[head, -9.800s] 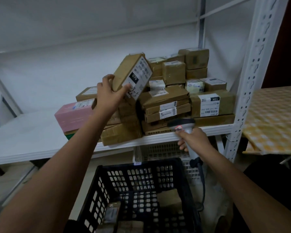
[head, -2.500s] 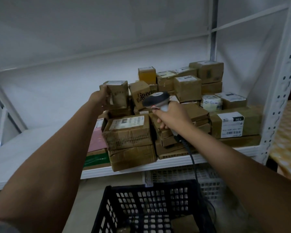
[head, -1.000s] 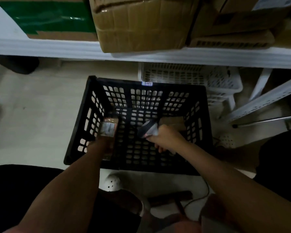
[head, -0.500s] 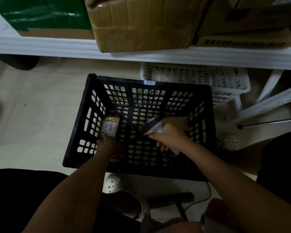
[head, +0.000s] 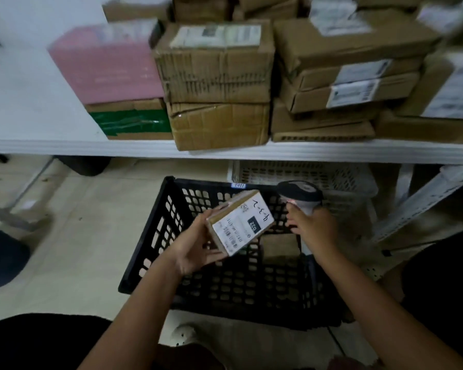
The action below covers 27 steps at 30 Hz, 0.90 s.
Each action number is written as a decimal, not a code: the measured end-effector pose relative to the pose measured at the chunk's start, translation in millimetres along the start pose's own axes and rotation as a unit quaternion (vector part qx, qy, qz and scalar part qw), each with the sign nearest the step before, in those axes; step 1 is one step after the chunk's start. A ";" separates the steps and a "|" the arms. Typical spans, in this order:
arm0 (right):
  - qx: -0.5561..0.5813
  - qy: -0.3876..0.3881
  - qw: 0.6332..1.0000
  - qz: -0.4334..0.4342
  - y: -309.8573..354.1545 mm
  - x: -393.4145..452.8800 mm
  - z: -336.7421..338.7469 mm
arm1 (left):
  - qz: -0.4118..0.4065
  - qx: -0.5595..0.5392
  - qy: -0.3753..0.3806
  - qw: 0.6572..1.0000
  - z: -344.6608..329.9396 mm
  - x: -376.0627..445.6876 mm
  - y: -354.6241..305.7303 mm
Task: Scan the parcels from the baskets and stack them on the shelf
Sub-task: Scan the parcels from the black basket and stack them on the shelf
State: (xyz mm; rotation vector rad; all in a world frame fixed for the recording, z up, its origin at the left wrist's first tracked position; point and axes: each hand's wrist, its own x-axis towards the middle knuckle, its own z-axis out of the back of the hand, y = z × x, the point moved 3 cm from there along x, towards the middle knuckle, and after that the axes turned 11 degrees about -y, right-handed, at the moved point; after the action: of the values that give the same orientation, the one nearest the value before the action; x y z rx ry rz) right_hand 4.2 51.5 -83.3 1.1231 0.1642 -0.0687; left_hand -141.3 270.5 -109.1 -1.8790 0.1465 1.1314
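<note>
- The left hand (head: 195, 247) grips a small parcel (head: 239, 221), thumb along its near edge and fingers curled round the far side. Half a second ago that hand was low inside the black basket (head: 169, 209); now the parcel is lifted clear above it, label tilted up.
- The right hand (head: 314, 228) is wrapped round the handle of the scanner (head: 301, 194), which has come up too and now sits just right of the parcel, a red glow showing under its head.
- Judged from this, the pick is done and the scan is the step in hand; stacking follows.
- Another brown parcel (head: 278, 245) lies in the basket, below and between the hands.
- Beyond, the shelf (head: 64, 148) carries the stacked parcels (head: 217, 76); a white basket (head: 305, 174) sits under it.
</note>
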 end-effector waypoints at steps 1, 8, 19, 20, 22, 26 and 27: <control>0.020 -0.013 1.000 0.004 1.8 -2.4 7.2 | 0.006 -0.018 0.016 1.000 -9.3 -10.2 1.9; 0.113 -0.059 0.992 0.018 21.9 -34.6 59.2 | 0.002 -0.026 0.078 0.997 -66.8 -59.9 13.6; 0.178 -0.104 0.978 0.013 25.7 -47.2 97.7 | -0.289 0.186 0.012 0.939 -118.8 -94.5 0.9; 0.177 -0.107 0.978 0.014 25.6 -47.6 97.7 | -0.314 0.211 0.016 0.925 -120.9 -94.8 1.5; 0.168 -0.109 0.980 0.020 26.3 -47.7 97.2 | -0.337 0.224 0.031 0.914 -125.3 -98.9 3.6; 0.139 -0.104 0.984 0.037 29.6 -45.2 98.1 | -0.319 0.305 0.058 0.895 -128.6 -98.9 6.2; 0.133 -0.099 0.985 0.038 29.9 -44.8 97.9 | -0.319 0.340 0.055 0.883 -129.8 -99.8 5.2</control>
State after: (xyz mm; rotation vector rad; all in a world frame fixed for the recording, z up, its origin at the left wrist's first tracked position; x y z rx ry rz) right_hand -26.4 -25.1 -7.9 1.3795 -0.0682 -0.1379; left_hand -117.4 138.0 -15.7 -1.2036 -0.0214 0.4236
